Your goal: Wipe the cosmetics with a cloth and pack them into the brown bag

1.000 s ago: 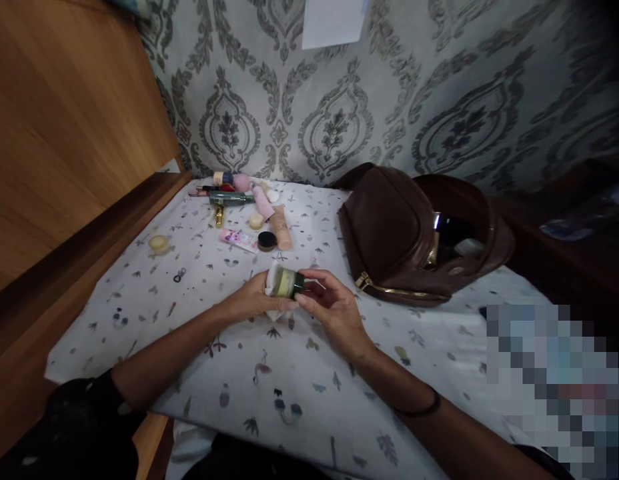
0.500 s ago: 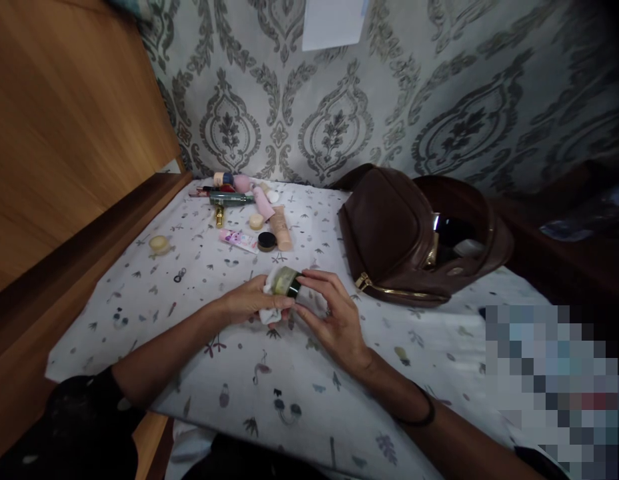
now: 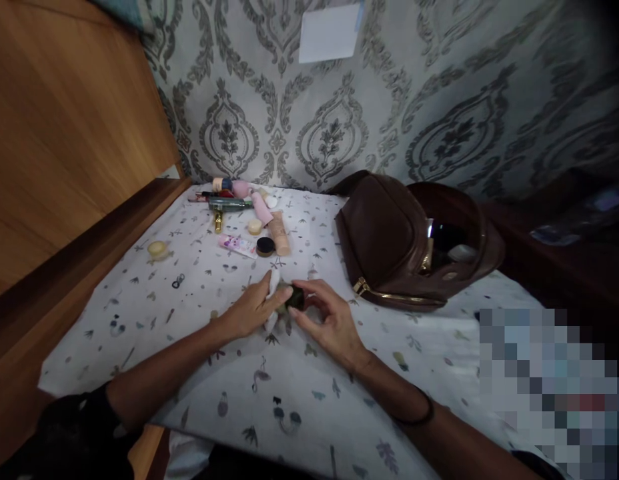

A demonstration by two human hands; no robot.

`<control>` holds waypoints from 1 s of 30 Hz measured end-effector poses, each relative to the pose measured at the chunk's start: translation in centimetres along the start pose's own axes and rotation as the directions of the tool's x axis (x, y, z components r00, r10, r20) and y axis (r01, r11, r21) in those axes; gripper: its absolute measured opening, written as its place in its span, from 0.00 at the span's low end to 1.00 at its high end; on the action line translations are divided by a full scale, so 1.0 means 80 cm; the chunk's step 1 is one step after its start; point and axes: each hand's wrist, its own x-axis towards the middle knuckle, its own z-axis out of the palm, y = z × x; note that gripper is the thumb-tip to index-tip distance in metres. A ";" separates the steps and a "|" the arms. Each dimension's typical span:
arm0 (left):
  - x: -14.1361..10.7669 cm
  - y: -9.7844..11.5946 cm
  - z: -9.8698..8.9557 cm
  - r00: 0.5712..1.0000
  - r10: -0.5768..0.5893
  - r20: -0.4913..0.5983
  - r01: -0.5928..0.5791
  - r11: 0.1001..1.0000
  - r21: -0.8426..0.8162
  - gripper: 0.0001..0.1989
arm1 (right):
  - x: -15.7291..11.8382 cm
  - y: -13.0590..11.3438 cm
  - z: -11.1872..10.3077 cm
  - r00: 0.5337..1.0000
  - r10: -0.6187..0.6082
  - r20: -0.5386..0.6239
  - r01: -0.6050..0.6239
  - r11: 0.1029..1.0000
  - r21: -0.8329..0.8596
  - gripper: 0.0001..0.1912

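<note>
A small green cosmetic jar [image 3: 295,298] with a dark green lid is between my two hands above the table. My left hand [image 3: 249,310] grips it together with a white cloth or tissue [image 3: 273,283], thumb laid across the front. From the other side, my right hand [image 3: 332,320] pinches the dark lid end with thumb and fingertips. Fingers cover much of the jar, and I cannot tell whether its lid is loose.
Beyond my hands lie a black-lidded pot [image 3: 265,247], a beige tube [image 3: 279,235], a pink-and-white tube [image 3: 237,245] and several other cosmetics. A cream-coloured round pot [image 3: 158,250] sits left. The brown leather bag [image 3: 384,233] stands open on the right.
The jar has turned, its dark lid end now facing more toward me and its pale green side mostly covered. My left thumb has moved up over it. The view has tilted slightly.
</note>
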 end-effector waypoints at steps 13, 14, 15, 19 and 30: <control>0.013 0.015 0.010 0.989 -0.072 -0.126 0.063 0.995 -0.075 0.27 | 0.004 -0.024 -0.034 0.954 0.265 0.143 -0.301 0.849 0.433 0.20; 0.019 0.023 0.010 0.995 -0.049 -0.090 0.043 0.996 -0.073 0.25 | 0.003 -0.031 -0.047 0.957 0.258 0.131 -0.289 0.865 0.411 0.20; 0.026 0.032 0.010 0.998 -0.021 -0.061 0.017 0.998 -0.062 0.23 | 0.002 -0.038 -0.060 0.962 0.248 0.113 -0.272 0.884 0.381 0.19; 0.061 0.080 0.018 0.983 0.181 0.011 -0.181 0.974 0.136 0.17 | 0.001 -0.066 -0.124 0.984 0.178 -0.024 -0.169 0.961 0.220 0.17; 0.163 0.176 0.067 0.707 0.625 0.331 -0.635 0.355 0.686 0.30 | 0.028 -0.078 -0.237 0.908 0.077 -0.411 -0.057 0.996 0.062 0.19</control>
